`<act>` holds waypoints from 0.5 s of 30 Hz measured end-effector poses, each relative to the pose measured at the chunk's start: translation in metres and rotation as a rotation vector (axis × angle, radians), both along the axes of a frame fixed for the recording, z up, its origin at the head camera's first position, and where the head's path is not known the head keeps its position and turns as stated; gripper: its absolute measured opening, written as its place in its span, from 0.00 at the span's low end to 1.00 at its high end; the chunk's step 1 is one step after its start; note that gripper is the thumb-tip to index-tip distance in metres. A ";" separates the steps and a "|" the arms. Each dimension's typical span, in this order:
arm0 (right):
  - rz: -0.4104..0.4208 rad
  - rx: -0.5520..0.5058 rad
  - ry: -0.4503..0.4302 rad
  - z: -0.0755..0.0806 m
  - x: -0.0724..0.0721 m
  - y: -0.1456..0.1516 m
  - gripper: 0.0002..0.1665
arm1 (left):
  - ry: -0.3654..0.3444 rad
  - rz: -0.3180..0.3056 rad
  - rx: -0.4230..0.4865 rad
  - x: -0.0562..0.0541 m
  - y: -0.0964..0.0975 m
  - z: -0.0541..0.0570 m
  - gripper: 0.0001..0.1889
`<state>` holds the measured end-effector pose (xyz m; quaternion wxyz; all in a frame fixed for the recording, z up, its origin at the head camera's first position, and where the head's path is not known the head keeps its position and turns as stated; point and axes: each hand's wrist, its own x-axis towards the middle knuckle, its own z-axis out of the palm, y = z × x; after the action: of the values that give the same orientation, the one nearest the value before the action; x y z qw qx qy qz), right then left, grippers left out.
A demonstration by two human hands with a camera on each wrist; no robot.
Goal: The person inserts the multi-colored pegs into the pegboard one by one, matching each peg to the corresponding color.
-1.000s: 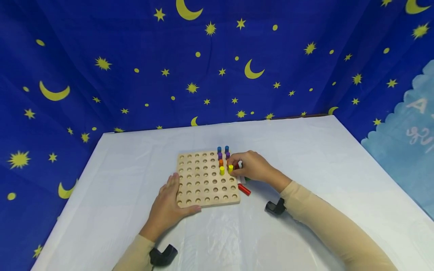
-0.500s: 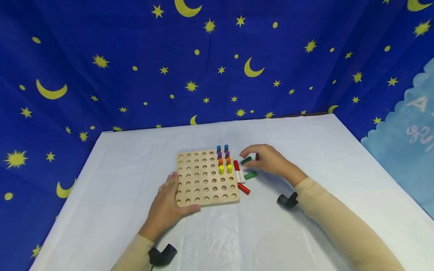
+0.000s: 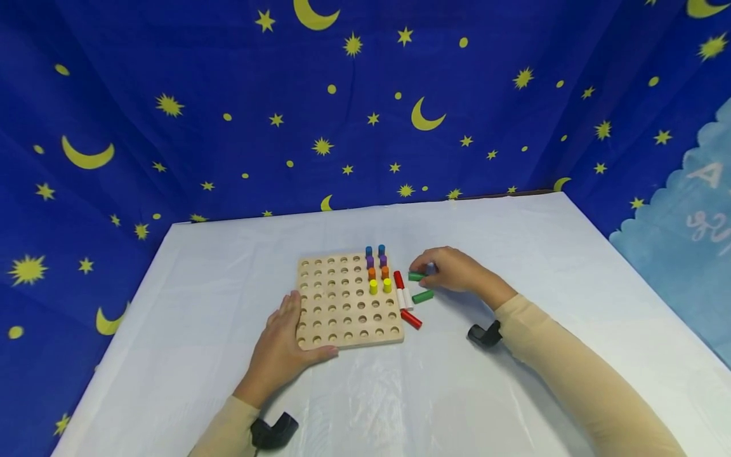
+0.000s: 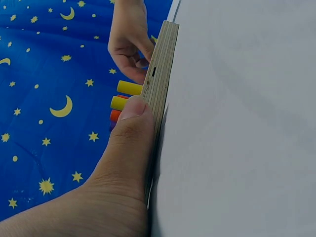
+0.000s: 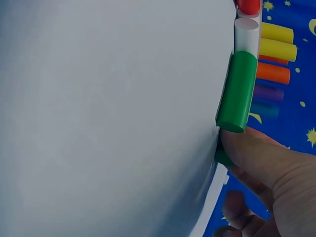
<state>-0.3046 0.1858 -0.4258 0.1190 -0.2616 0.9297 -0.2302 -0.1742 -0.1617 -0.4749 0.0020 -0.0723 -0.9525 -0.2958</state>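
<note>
My left hand (image 3: 280,339) rests against the left side of a wooden pegboard (image 3: 370,325), its thumb lying along the front edge. The left wrist view shows that thumb (image 4: 131,126) against the board's side. Beyond the board's right side, my right hand (image 3: 457,270) pinches a green peg (image 3: 415,277) between thumb and fingers, low at the table; the thumb partly covers this peg (image 5: 224,158) in the right wrist view. A second green peg (image 3: 422,296) lies just in front. Pairs of blue (image 3: 381,250), purple (image 3: 370,261), orange (image 3: 372,273) and yellow pegs (image 3: 374,287) stand upright in the board's two right columns.
Beside the board's right edge lie a red peg (image 3: 398,279), white pegs (image 3: 408,298) and another red peg (image 3: 411,319). A white cover (image 3: 514,254) spans the table. Behind it hangs a blue curtain (image 3: 228,82) with moons and stars.
My right hand has left the second yellow peg standing in the board, moved right, and taken hold of the farther green peg, which has turned slightly. My left hand stays put.
</note>
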 end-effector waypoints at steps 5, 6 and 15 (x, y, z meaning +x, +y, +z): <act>0.023 0.024 -0.038 0.001 0.000 0.001 0.16 | 0.001 0.000 0.005 0.000 0.000 0.000 0.75; 0.030 0.026 -0.043 0.001 0.000 0.001 0.16 | 0.001 0.000 0.007 0.000 0.000 0.000 0.75; 0.084 0.030 -0.048 0.001 -0.001 0.002 0.16 | 0.006 0.000 0.003 0.000 -0.001 0.001 0.76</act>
<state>-0.3056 0.1878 -0.4247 0.1549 -0.2928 0.9182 -0.2174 -0.1745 -0.1628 -0.4742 0.0052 -0.0731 -0.9520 -0.2971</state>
